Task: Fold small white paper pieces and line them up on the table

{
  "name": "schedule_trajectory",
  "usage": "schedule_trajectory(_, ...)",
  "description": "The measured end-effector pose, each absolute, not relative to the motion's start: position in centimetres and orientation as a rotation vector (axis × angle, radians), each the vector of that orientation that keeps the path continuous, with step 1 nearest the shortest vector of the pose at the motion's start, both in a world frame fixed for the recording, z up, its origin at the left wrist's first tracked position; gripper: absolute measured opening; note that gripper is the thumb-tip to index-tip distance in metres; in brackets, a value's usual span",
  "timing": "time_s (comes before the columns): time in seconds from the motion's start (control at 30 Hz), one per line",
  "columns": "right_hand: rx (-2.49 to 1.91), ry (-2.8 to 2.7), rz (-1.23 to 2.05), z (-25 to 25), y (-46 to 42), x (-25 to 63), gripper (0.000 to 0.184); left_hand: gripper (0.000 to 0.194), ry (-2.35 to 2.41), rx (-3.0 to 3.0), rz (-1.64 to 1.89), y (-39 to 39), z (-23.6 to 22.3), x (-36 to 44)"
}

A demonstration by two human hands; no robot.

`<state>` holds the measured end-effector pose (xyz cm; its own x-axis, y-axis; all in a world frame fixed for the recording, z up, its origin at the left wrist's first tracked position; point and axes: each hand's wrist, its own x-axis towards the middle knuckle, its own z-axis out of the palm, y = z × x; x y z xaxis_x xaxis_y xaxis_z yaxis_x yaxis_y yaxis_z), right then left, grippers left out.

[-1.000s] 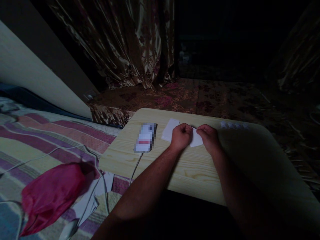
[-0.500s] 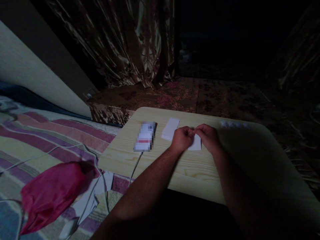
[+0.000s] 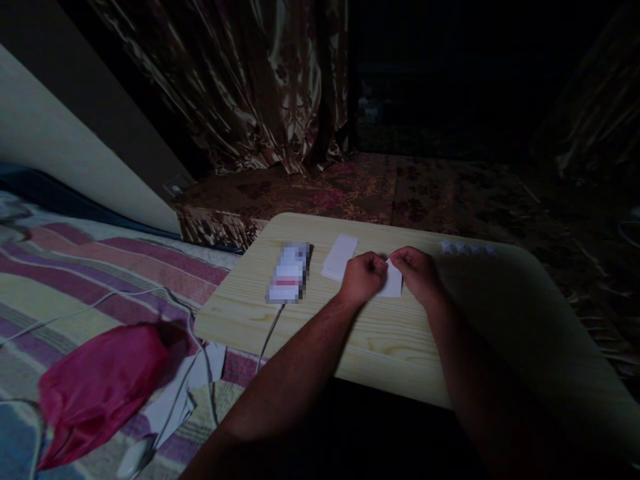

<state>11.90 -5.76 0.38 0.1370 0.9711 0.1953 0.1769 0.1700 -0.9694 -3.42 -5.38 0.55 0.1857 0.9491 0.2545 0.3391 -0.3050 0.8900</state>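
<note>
Both of my hands meet over a light wood-grain table point(image 3: 300, 333), pinching a small sheet of white paper point(image 3: 393, 287). My left hand point(image 3: 364, 277) is closed on the paper's left side, thumb and fingers together. On its upper right edge, my right hand point(image 3: 416, 270) grips with thumb and forefinger, the fingertips of both hands close together. The lower corner of the sheet shows below them; the rest is hidden. Just left of my left hand lies a stack of white paper strips point(image 3: 340, 255). Several small white folded paper pieces point(image 3: 469, 248) sit in a row at the far right.
A phone with a blurred screen point(image 3: 289, 272) lies on the table's left, its white cable point(image 3: 270, 339) running off the front edge. On the striped bedspread point(image 3: 65, 260) are a pink cloth bag point(image 3: 103, 390), loose papers point(image 3: 173, 408) and cords. A patterned curtain point(image 3: 280, 87) hangs behind.
Both hands keep their pinch on the paper, with only slight finger movement; a bit more of its upper edge shows between the fingertips. The view has shifted very slightly.
</note>
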Motion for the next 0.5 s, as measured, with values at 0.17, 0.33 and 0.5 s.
schedule_trajectory(0.17, -1.296, -1.381, 0.845, 0.5, -6.0, 11.4, 0.015, 0.017, 1.244, 1.844, 1.096, -5.5, 0.6, -3.6)
schedule_trajectory(0.33, -1.301, -1.433, 0.785, 0.5, -6.0, 11.5, 0.014, 0.017, 1.317, 1.931, 1.021, -5.9, 1.4, -3.7)
schedule_trajectory(0.5, -1.363, -1.387, 0.721, 0.2, -5.7, 12.0, 0.016, 0.036, 1.592, 2.165, 0.832, -7.8, 3.6, -4.4)
